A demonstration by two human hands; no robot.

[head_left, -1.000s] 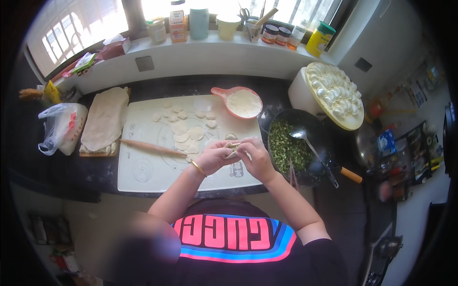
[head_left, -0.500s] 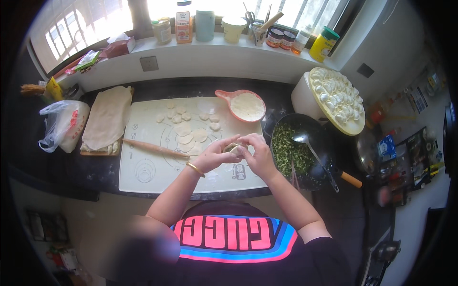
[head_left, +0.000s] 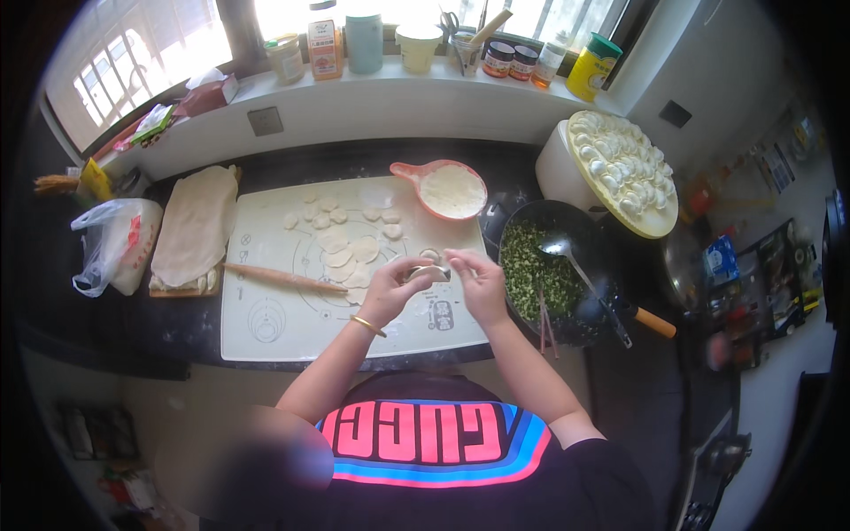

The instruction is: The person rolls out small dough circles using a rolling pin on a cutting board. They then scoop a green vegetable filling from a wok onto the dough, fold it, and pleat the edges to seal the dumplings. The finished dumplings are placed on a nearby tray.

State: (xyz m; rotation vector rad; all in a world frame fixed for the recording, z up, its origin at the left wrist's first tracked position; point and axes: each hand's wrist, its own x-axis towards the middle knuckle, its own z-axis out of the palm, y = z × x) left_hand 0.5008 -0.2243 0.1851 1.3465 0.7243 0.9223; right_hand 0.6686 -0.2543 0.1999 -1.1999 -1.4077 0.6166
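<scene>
A folded dumpling (head_left: 427, 274) sits in the fingers of my left hand (head_left: 395, 290), above the white pastry mat (head_left: 398, 341). Close by on its right is my right hand (head_left: 481, 285), fingers bent and tips drawn together; whether anything is between them is hidden. Beyond my left hand lie overlapping round dough wrappers (head_left: 337, 258) and several small dough pieces (head_left: 328, 212). A wooden rolling pin (head_left: 285, 278) rests across the mat's left part. To the right, a dark pan of chopped green filling (head_left: 534, 265) holds a metal spoon (head_left: 580, 276) and chopsticks (head_left: 546, 326).
A pink scoop of flour (head_left: 452, 192) stands at the mat's far edge. Formed dumplings cover a round tray (head_left: 622, 173) on a white container. On the left are a cloth-like sheet over a board (head_left: 193, 230) and a plastic bag (head_left: 119, 243). Jars line the windowsill (head_left: 381, 74).
My right hand has drawn slightly away from the dumpling, which stays in my left hand. The whole view has shifted a little.
</scene>
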